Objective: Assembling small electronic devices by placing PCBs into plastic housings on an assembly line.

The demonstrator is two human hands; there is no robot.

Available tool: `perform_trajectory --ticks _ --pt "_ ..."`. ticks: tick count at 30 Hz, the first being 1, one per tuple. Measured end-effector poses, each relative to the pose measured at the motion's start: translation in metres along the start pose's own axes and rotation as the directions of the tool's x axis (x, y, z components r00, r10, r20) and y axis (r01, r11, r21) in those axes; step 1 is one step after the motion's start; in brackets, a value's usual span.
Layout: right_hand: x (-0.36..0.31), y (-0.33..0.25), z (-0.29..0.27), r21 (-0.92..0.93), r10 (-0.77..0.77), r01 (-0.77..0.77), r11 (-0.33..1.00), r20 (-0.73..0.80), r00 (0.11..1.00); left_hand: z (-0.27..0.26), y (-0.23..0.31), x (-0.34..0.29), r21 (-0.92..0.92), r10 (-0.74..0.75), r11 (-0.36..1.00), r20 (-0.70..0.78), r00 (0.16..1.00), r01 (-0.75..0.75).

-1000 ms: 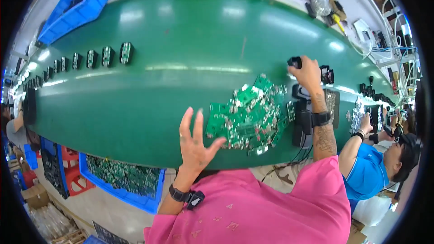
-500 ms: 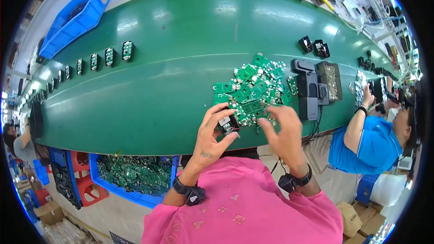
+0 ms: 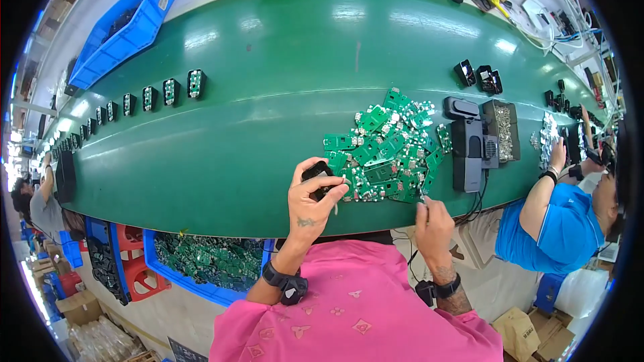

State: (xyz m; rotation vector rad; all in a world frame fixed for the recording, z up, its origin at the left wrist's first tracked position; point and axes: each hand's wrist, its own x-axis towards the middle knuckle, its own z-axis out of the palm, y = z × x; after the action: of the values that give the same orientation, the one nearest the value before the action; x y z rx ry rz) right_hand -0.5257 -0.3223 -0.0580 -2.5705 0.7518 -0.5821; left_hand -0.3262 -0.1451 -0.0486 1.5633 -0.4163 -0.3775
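My left hand (image 3: 307,206) is closed around a small black plastic housing (image 3: 316,173) near the front edge of the green table. A thin pale wire end (image 3: 344,181) shows by its thumb and index fingertip. My right hand (image 3: 435,228) is at the near right side of a heap of green circuit boards (image 3: 382,146). Its thumb and fingers are pinched together at the heap's edge. Something small may be between the fingertips, too small to make out. The inside of the housing is mostly hidden by my left fingers.
A dark grey device (image 3: 467,147) stands right of the heap, beside a box of small metal parts (image 3: 504,127). Two black housings (image 3: 488,79) lie behind. Filled housings (image 3: 196,84) line the left. A blue bin of boards (image 3: 208,258) sits below. A co-worker (image 3: 547,224) works at right.
My right hand has drawn back toward me and its spread fingers have closed into a pinch. The housing has been turned in my left hand, whose thumb and index finger have come together.
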Motion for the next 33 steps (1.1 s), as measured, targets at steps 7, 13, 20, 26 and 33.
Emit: perform_trajectory --ticks 7,13,20,26,33 --pt "0.043 -0.04 -0.035 0.788 0.401 -0.45 0.419 0.284 0.871 0.016 0.019 0.018 -0.051 0.041 0.998 0.169 0.985 -0.033" --pt "0.086 -0.074 0.004 0.852 0.174 -0.51 0.122 0.487 0.856 0.021 0.021 0.039 -0.091 0.159 0.986 0.275 0.948 -0.139" --pt "0.097 -0.079 0.011 0.803 0.148 -0.559 0.208 0.539 0.829 0.007 0.016 0.049 -0.011 0.202 0.977 0.355 0.913 -0.212" --pt "0.1 -0.086 0.023 0.785 0.135 -0.516 0.343 0.502 0.854 0.009 0.029 0.049 -0.262 -0.027 0.952 0.45 0.893 0.161" --pt "0.108 -0.088 0.026 0.658 0.129 -0.368 0.657 0.383 0.915 -0.006 0.032 0.055 -0.34 -0.175 0.856 0.517 0.838 0.388"
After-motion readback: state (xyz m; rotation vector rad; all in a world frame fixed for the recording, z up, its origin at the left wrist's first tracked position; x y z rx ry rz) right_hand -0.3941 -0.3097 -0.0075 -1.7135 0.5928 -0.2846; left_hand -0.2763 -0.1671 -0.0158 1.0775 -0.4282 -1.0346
